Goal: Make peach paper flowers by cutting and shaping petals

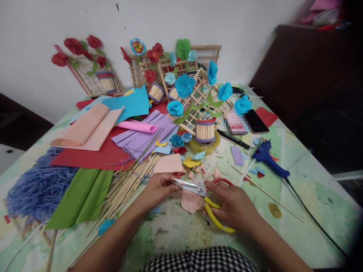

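My right hand [234, 204] is closed round the scissors [200, 190], which have one red and one yellow handle. Their blades point left and are slightly apart. At the blade tips, the fingers of my left hand [159, 190] are pinched together; what they hold is too small to make out. Just under the blades a peach paper flower shape [192, 201] lies on the table. Beyond my left hand rests a peach paper piece [168, 164], with small peach scraps to its right.
A blue glue gun [269, 158] with a black cable lies at right. Thin sticks [127, 185], green paper [81, 196] and blue yarn [39, 185] cover the left. Behind stands a stick lattice [201, 94] with blue paper flowers. A phone [256, 121] lies at the back right.
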Action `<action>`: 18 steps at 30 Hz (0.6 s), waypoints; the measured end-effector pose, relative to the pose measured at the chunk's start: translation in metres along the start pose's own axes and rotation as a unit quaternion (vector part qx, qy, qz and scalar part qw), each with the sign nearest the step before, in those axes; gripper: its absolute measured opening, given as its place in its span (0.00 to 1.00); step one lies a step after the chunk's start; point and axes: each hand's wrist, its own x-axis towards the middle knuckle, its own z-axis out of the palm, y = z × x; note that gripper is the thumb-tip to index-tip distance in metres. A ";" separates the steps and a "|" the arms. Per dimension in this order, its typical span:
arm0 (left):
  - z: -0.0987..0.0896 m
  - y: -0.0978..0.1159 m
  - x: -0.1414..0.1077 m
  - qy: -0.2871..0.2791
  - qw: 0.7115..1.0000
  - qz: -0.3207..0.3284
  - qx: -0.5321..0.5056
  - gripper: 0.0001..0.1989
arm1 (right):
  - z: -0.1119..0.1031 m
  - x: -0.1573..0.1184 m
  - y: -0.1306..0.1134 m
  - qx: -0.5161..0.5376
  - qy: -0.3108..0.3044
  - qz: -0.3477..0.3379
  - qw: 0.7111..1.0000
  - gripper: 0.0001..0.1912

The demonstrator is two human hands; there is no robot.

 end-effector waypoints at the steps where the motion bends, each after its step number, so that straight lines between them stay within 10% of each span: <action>1: -0.001 0.001 0.000 -0.003 1.000 -0.001 0.004 0.04 | 0.000 0.000 -0.001 -0.001 -0.001 0.002 1.000 0.27; 12: 0.000 0.008 -0.003 -0.006 0.999 0.005 0.044 0.08 | 0.007 -0.003 0.003 -0.034 0.054 0.016 0.998 0.26; 18: 0.004 0.003 -0.002 0.012 0.997 0.028 -0.067 0.10 | -0.006 -0.001 0.014 -0.121 0.118 0.207 0.964 0.28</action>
